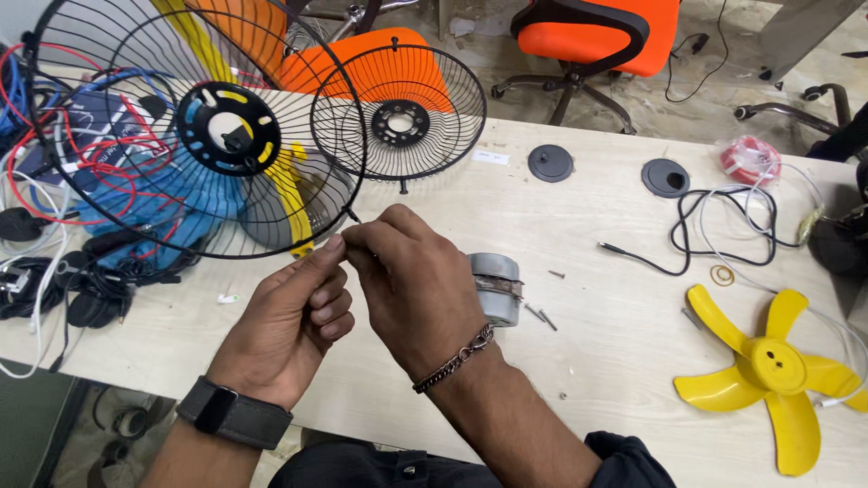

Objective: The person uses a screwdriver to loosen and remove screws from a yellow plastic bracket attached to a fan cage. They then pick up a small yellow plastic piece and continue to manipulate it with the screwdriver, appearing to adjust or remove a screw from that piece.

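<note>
My left hand (294, 321) and my right hand (411, 280) meet in front of me, fingertips pinched together at the lower rim of a large black wire fan guard (108, 136) that stands tilted on the table. A small dark part, perhaps a screw, sits between the fingertips; which hand grips it is unclear. Just behind my right hand lies a grey fan motor (495, 287). A second, smaller black fan guard (398, 113) stands upright farther back. A yellow fan blade (778, 366) rests at the right.
Loose screws (542, 316) lie by the motor. Red, blue and black wires (72, 163) pile up at the left. A black cable (705, 226), two round grommets (550, 163) and orange chairs (597, 36) are beyond. The table's front edge (362, 425) is near.
</note>
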